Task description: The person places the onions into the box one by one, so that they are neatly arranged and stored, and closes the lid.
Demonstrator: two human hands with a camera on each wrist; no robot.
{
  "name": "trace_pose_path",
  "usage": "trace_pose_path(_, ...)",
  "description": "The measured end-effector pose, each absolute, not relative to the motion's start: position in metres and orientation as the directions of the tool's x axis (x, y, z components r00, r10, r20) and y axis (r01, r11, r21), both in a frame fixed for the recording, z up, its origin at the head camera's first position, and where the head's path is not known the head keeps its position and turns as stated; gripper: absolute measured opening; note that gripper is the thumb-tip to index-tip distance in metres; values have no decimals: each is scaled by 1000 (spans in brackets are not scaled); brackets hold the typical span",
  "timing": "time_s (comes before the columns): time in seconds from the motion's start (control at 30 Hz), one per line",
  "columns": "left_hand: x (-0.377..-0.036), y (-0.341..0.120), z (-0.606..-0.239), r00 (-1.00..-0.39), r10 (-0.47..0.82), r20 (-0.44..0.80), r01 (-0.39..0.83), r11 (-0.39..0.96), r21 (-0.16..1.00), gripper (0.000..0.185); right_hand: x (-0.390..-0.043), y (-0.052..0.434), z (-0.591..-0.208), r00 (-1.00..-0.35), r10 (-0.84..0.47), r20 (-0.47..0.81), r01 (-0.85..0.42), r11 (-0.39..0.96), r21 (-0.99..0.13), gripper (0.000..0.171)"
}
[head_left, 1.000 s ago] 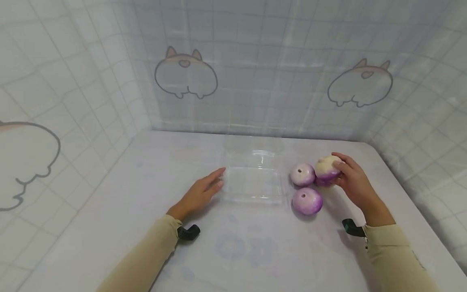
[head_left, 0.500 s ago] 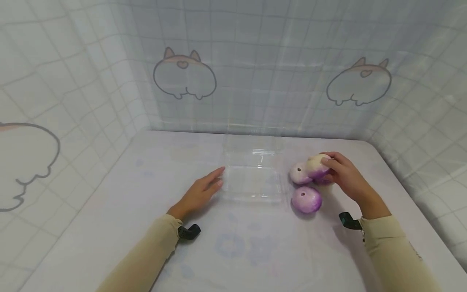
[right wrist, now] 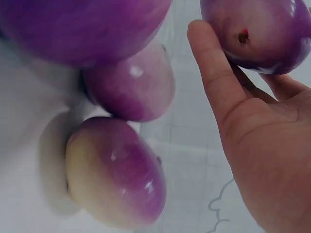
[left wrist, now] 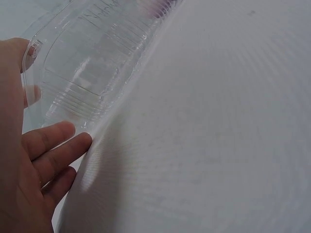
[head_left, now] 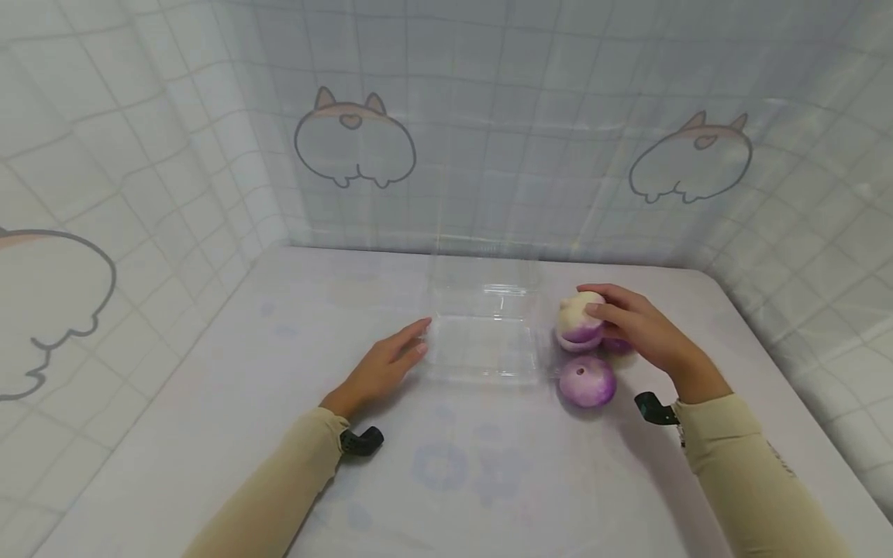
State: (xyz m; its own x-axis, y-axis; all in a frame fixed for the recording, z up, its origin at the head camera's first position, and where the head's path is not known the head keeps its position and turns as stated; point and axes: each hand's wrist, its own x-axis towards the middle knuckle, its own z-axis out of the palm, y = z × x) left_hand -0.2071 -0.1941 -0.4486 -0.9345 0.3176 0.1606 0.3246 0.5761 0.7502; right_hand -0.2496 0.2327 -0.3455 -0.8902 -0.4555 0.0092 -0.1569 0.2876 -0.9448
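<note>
My right hand [head_left: 642, 325] grips a cream-and-purple turnip [head_left: 580, 314], thumb on the near side, raised over the other turnips. In the right wrist view the held turnip [right wrist: 265, 34] shows a small dark hole. Just below it sits a second turnip, mostly covered in the head view. Another turnip [head_left: 618, 347] is partly hidden under the hand, and a front turnip [head_left: 587, 382] lies fully visible. To the left, an open clear plastic clamshell box [head_left: 481, 349] lies on the table. My left hand [head_left: 384, 368] rests at its left edge, fingers relaxed and touching the rim.
The pale patterned tablecloth [head_left: 446, 480] spreads in front of the box. The box's raised clear lid [head_left: 483, 283] extends toward the back wall [head_left: 516, 155]. Tiled-print sheets enclose the table at the back and both sides.
My right hand has carried the held turnip leftward from the right of the pile to above the left turnip. My left hand and the box have stayed where they were.
</note>
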Motion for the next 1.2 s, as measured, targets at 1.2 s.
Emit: trace_pose_path(1.2, -207, -193, -452, -931, 309, 196, 345, 560, 753, 54, -271, 179, -348, -853, -519, -57, -85, 245, -966, 60)
